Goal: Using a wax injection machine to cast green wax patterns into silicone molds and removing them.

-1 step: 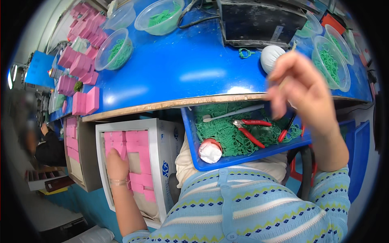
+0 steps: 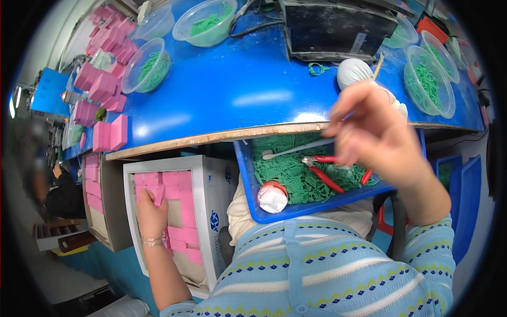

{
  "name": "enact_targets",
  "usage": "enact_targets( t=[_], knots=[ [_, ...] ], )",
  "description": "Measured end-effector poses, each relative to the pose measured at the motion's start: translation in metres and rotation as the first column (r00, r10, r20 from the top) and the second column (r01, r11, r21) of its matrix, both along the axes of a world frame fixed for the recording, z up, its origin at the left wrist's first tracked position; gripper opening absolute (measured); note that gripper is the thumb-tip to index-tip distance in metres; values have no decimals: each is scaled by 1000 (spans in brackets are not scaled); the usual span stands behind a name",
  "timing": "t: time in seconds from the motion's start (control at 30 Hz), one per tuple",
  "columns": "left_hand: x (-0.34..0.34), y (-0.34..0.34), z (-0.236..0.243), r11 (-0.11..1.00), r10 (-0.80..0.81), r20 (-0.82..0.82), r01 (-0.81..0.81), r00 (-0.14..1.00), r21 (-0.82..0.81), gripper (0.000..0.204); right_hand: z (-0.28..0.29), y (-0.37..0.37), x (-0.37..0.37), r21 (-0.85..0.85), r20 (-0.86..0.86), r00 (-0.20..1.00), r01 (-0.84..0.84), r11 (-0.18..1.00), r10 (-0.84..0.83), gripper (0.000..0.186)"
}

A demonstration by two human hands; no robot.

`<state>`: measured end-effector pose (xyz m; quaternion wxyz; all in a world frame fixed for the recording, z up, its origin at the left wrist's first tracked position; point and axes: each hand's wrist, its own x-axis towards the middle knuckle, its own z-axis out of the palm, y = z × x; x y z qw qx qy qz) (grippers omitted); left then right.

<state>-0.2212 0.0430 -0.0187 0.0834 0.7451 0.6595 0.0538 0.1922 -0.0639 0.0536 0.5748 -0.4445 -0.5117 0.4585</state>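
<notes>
My left hand (image 2: 152, 215) is inside an open white-rimmed box (image 2: 198, 211) at the left, its fingers closed on a small pink block (image 2: 159, 195). That block stands tilted among rows of similar pink blocks (image 2: 182, 235). My right hand (image 2: 377, 134), slightly blurred, hovers above the right part of a blue bin (image 2: 317, 212) with its fingers bent and apart; I see nothing in it. Beneath it, the bin holds tangled green plastic pieces (image 2: 285, 177), red-handled cutters (image 2: 328, 179), a toothbrush (image 2: 290, 151) and a small white-topped jar (image 2: 273, 197).
On the blue table (image 2: 222, 84) stand clear bowls (image 2: 148, 66) of green pieces and a black machine (image 2: 338, 31). A white ball (image 2: 353, 73) and a thin wooden stick (image 2: 378, 66) lie near my right hand. Pink blocks (image 2: 110, 133) line the left. Another person's sleeve (image 2: 66, 195) shows farther left.
My right hand has moved down and left, away from the wooden stick, which now shows beside the ball. In my left fingers the pink block has become visible, tilted up.
</notes>
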Motion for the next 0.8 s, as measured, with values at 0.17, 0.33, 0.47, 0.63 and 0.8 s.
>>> enact_targets(
  t=[0.17, 0.33, 0.47, 0.63, 0.8],
  knots=[
    [151, -44, 68, 898, 41, 889, 373, 457, -233, 50, -45, -10, -38, 7, 260, 928, -280, 960, 269, 52],
    [206, -65, 58, 740, -147, 961, 671, 234, -50, 74, -57, -11, -76, -124, -149, 987, -79, 989, 60, 58],
    [218, -70, 46, 705, 23, 994, 703, 107, -93, 93, -53, -20, -58, -119, -492, 867, -159, 980, 81, 42],
    [229, -73, 40, 784, 71, 993, 611, 90, -112, 84, -58, -19, -54, 68, -424, 905, 16, 998, 14, 32],
    [222, -73, 37, 727, -17, 989, 681, 146, -88, 76, -66, -19, -50, 30, -54, 993, 108, 994, -106, 35]
  ],
)
